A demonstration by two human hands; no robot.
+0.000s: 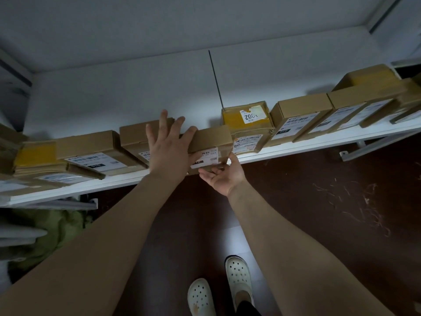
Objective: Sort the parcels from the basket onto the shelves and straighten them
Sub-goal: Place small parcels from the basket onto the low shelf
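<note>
seating the parcel square on the shelf

the left hand (169, 151) lies flat, fingers spread, on top of the brown parcel (211, 139). the parcel sits on the white shelf (296, 146), its labelled front seemingly just past the edge. the right hand (222, 176) is palm-up and loosely open under that front, thumb at the right corner. best to push back evenly with both hands, keeping it between the yellow-taped parcel (248, 120) and the left neighbour (134, 137), until the fronts line up.
</note>
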